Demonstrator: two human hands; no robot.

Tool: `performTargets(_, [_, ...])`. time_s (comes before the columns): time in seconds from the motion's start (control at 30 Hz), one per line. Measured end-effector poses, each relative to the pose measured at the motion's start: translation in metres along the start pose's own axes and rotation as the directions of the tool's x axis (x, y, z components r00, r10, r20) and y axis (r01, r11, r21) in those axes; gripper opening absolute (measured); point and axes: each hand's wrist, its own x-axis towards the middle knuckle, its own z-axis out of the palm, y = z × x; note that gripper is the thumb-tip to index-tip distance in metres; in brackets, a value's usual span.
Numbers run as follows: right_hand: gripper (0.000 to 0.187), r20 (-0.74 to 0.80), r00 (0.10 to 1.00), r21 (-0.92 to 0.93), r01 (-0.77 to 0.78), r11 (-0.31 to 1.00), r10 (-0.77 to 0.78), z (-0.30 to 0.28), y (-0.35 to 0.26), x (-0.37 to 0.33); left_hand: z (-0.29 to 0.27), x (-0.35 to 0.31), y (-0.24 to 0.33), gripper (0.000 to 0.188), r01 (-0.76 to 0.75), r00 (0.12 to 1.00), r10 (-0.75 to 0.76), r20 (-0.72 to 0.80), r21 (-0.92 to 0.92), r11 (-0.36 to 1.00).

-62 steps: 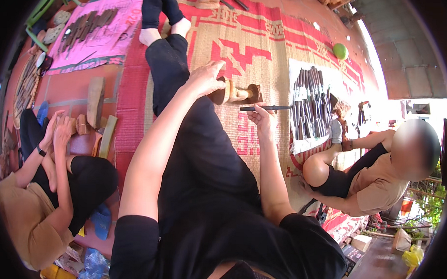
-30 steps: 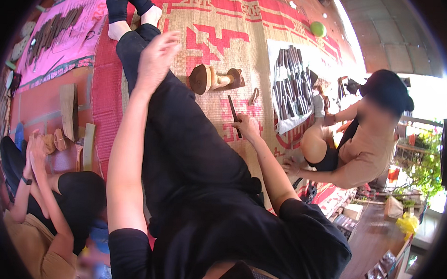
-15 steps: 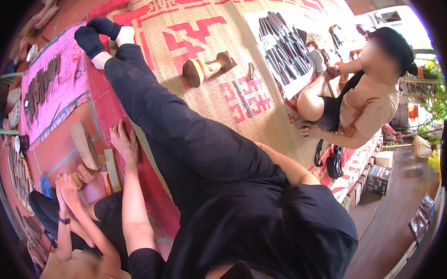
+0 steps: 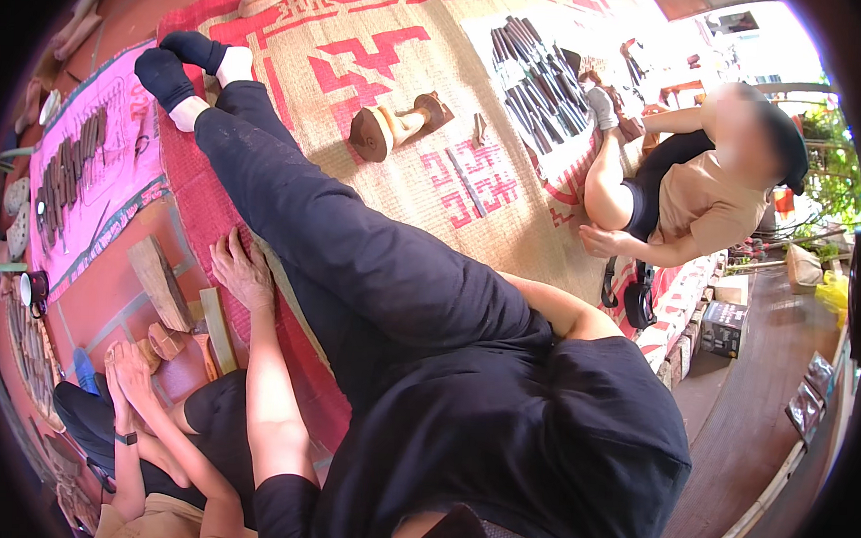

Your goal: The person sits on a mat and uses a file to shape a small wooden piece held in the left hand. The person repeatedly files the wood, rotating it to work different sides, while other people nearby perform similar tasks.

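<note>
My left hand (image 4: 243, 274) rests palm down on the red border of the woven mat (image 4: 545, 240), fingers spread, holding nothing. Beside it stretch my legs in dark trousers (image 4: 356, 238). My right forearm (image 4: 562, 307) passes behind my raised thigh, which hides the right hand. Beyond my legs a carved wooden piece (image 4: 386, 135), wide at both ends with a narrow waist, lies on its side. Near it are a thin grey flat bar (image 4: 467, 182) and a small brown piece (image 4: 479, 130).
Several dark-handled tools lie on a white cloth (image 4: 477, 33) and more on a pink cloth (image 4: 121, 178). Left of my hand are wood blocks (image 4: 160, 283) and a seated person's clasped hands (image 4: 128, 372). Another person (image 4: 718, 179) sits at the right. A mug (image 4: 34, 291) stands far left.
The person at the right has raised their head and lifted a hand off the mat. My left hand stays on the mat. The whole view has shifted slightly.
</note>
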Motion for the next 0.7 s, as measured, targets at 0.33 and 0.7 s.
performTargets(0.33, [0.025, -0.082, 0.996, -0.178, -0.051, 0.983, 0.037, -0.054, 0.066, -0.027, -0.002, 0.0, 0.002, 0.045, -0.006, 1.0, 0.006, -0.02, 0.002, 1.0])
performTargets(0.7, [0.027, -0.688, 0.641, -0.362, 0.103, 0.926, -0.34, -0.027, 0.083, -0.13, -0.001, 0.002, -0.001, 0.044, -0.043, 0.999, 0.043, -0.008, -0.007, 0.999])
